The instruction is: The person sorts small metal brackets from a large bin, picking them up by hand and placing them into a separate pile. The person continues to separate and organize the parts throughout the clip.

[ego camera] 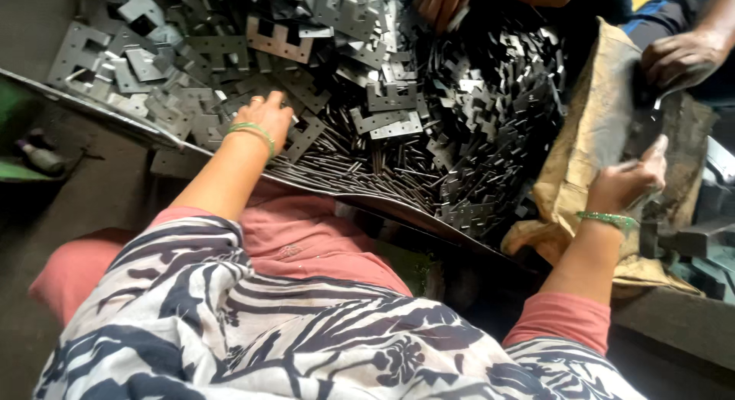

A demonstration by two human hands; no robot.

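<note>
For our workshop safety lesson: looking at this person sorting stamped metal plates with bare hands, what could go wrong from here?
1. The left hand rests bare in the heap of metal plates; the stamped edges could cut its fingers.
2. The right hand grips the brown sack, which could slip or tear.
3. Another person's hands work close by, so hands may collide in the pile.

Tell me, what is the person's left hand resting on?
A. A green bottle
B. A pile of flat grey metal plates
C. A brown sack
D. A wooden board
B: the left hand lies palm down on the heap of flat grey metal plates, while the right hand is over at the brown sack.
</note>
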